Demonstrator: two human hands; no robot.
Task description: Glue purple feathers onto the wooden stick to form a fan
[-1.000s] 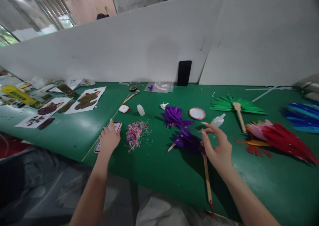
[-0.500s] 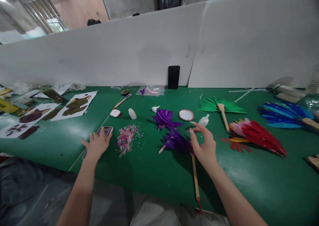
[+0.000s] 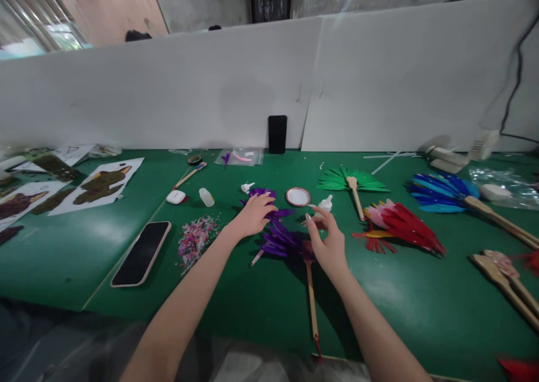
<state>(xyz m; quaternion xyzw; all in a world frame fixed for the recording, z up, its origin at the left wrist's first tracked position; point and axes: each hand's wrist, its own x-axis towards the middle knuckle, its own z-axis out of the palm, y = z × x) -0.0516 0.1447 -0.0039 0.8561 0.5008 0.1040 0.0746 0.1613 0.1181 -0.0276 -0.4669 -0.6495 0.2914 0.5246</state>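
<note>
My left hand [image 3: 254, 213] is over the loose pile of purple feathers [image 3: 283, 214], fingers extended and slightly curved down onto it. Whether it grips any feather cannot be seen. Below lies a purple feather fan [image 3: 280, 241] with a wooden handle [image 3: 312, 303] and a red cord at its end. My right hand [image 3: 328, 233] is just above the top of that handle, thumb and fingertips brought together in a pinch. What they hold, if anything, is too small to make out. Beyond it are a white glue bottle [image 3: 325, 203] and a round red-rimmed white dish [image 3: 298, 196].
A phone [image 3: 141, 254] lies at the left by colourful confetti-like bits [image 3: 194, 241]. Another phone [image 3: 277, 135] leans on the white partition [image 3: 189, 90]. Green [image 3: 352, 181], red [image 3: 406, 224] and blue [image 3: 442, 192] feather fans lie to the right. A small bottle [image 3: 206, 197] stands behind the bits.
My left hand has left the phone and moved right onto the purple feathers. The phone's screen is now dark. My right hand keeps its pinch by the fan; the view has shifted right.
</note>
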